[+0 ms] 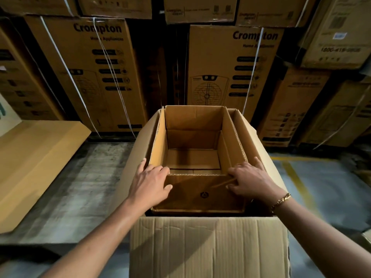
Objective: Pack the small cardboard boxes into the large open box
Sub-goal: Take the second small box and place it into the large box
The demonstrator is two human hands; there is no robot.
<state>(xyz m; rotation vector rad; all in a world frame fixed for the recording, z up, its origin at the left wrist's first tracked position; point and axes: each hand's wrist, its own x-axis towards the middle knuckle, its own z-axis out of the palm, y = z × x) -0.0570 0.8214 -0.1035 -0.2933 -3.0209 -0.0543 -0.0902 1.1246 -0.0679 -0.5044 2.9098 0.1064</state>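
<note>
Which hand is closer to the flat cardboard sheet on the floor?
Left. The left hand rests on the small cardboard box's near-left corner, toward the flat cardboard sheet; the right hand rests on its near-right corner, farther off.

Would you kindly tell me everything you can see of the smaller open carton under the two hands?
The smaller carton is plain brown corrugated cardboard, open at the top, and nothing shows on its floor. Its far and side flaps stand up. The near panel, bearing a small round dark mark, faces the camera. It sits inside the large open box. The left hand rests on its near left corner and the right hand on its near right corner.
</note>
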